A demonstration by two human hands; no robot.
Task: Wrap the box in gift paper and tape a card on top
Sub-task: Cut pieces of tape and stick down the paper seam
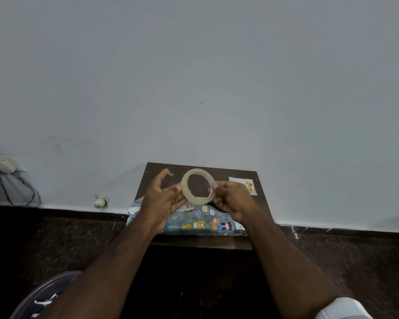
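A box wrapped in blue gift paper with cartoon animals lies on a small dark brown table. Above it I hold a clear tape roll upright. My right hand pinches the roll's right rim. My left hand touches the roll's left rim with two fingers, and a short piece of clear tape sticks to its raised index fingertip. A small white card with orange shapes lies flat on the table to the right, behind my right hand.
The table stands against a pale wall. Dark speckled floor lies on both sides. A white plug sits low on the wall at left, and a socket with blue cables is at far left.
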